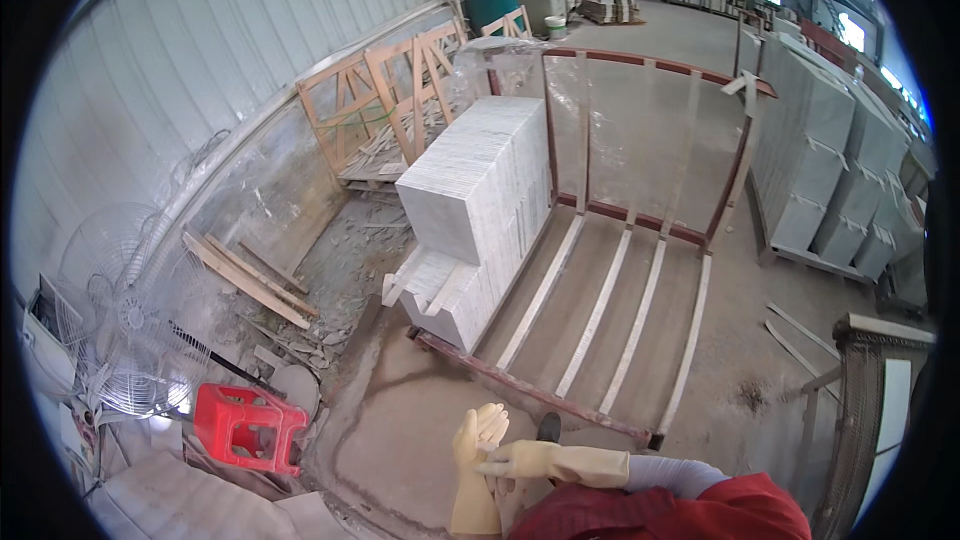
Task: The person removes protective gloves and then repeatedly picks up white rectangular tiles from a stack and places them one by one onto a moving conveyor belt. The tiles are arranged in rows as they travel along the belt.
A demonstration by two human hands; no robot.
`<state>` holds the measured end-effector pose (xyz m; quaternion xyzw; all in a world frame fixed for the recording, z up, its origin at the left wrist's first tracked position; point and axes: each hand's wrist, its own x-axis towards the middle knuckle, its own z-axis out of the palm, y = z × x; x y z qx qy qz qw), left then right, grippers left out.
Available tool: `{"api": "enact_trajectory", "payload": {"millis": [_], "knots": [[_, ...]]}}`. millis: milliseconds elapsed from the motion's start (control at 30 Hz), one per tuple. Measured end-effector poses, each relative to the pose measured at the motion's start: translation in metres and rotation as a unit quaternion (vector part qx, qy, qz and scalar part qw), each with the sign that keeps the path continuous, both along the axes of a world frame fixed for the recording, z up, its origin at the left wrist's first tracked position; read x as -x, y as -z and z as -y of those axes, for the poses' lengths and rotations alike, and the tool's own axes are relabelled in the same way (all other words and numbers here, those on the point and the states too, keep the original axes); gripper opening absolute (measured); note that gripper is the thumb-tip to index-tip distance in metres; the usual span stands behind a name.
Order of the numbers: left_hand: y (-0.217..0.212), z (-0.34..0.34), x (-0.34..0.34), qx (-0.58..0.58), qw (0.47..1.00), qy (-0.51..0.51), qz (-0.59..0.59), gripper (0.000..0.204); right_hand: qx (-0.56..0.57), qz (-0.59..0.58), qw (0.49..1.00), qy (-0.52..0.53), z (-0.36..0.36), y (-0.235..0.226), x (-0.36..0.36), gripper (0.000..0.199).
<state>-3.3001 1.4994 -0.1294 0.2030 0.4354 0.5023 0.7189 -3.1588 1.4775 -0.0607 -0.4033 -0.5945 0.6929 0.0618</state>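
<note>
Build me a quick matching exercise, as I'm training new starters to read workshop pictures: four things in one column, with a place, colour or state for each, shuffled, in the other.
Things:
1. Gloves
2. Slabs
3. Stool
4. Fan

Places, colours, states:
A. Red
B. At the picture's left, by the pale wall
C. Pale yellow, one touching the other
D. Packed together at the left side of the rack

Right pairs: 1-C, 2-D, 3-A, 4-B.
</note>
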Motion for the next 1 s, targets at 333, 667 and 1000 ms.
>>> {"api": "enact_trajectory", "payload": {"millis": [333, 667, 1000], "knots": [[0.036, -0.153, 0.012, 0.056, 0.996, 0.047, -0.055, 0.048, 0.047, -0.07, 0.956, 0.282, -0.167, 0.034, -0.034, 0.046], [0.049, -0.329, 0.066, 0.095, 0.992, 0.009, -0.086, 0.048, 0.137, -0.079, 0.925, 0.346, -0.244, 0.081, -0.042, 0.051], [0.037, -0.713, 0.062, -0.141, 0.879, 0.063, -0.451, 0.051, 0.181, 0.01, 0.698, 0.693, -0.287, 0.112, -0.038, 0.036]]}}
